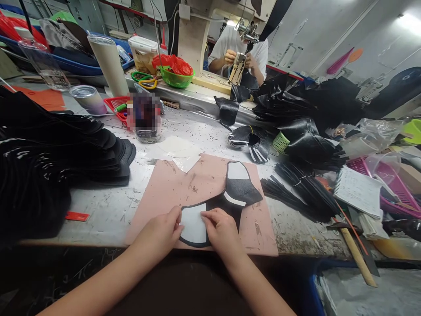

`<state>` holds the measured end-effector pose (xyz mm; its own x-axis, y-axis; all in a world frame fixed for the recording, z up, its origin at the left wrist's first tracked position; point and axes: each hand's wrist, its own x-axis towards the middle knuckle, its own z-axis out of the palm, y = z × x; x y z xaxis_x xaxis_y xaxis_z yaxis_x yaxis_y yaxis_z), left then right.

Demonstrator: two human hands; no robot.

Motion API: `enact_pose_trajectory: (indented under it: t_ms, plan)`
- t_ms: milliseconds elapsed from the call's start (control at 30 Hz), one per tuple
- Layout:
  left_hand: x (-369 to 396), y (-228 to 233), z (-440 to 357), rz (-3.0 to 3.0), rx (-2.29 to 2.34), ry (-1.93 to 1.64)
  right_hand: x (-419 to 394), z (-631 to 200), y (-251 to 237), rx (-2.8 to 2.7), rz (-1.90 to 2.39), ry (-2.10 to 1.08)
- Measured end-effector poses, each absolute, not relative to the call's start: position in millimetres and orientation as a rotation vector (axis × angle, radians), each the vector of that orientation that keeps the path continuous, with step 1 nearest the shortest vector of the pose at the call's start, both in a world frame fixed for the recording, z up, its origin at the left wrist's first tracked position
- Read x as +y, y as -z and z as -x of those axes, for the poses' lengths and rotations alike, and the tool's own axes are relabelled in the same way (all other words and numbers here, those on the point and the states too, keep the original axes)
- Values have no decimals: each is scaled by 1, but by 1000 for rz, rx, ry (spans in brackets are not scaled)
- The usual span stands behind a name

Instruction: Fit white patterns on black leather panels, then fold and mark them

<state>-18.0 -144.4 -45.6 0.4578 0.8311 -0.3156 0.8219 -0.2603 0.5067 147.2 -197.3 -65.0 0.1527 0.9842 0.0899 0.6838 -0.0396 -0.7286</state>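
Observation:
A black leather-like cut piece (241,193), probably part of a shoe upper, lies flat on a pink board (164,184). White lining patches cover its two ends; the near white patch (194,224) lies between my hands. My left hand (169,226) pinches at the left edge of this patch, thumb and forefinger closed. At its right edge, my right hand (220,226) is also closed in a pinch, with the other fingers curled. The fingertips hide exactly how much of the edge each holds. Thin white pieces (180,149) lie overlapping beyond the board's far edge.
Stacked black pieces (98,153) crowd the left. Bundled black strips (299,188), a notebook (357,191) and a wooden-handled hammer (358,256) lie right. Behind are a tumbler (110,66), scissors (148,82) and a green basket (177,78). A person (238,52) works at a sewing machine opposite.

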Motion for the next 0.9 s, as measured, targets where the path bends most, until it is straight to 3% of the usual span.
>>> enact_pose_trajectory:
  t_ms: [167, 467, 633, 767, 900]
  plan:
    - [-139, 52, 26, -2599, 1102, -163, -199, -147, 74, -1897, 1826, -43]
    - [-132, 65, 55, -2698, 836, -189, -201, -157, 73, -2227, 1815, -109]
    - [-126, 70, 52, -2874, 946, -315, -202, -160, 54, -2076, 1698, -267]
    - [-105, 66, 44, -2933, 1182, -516, -210, -210, 51, -1676, 1679, 27]
    - [-80, 51, 30, -2831, 1286, -799, -224, -297, 60, -1426, 2101, 259]
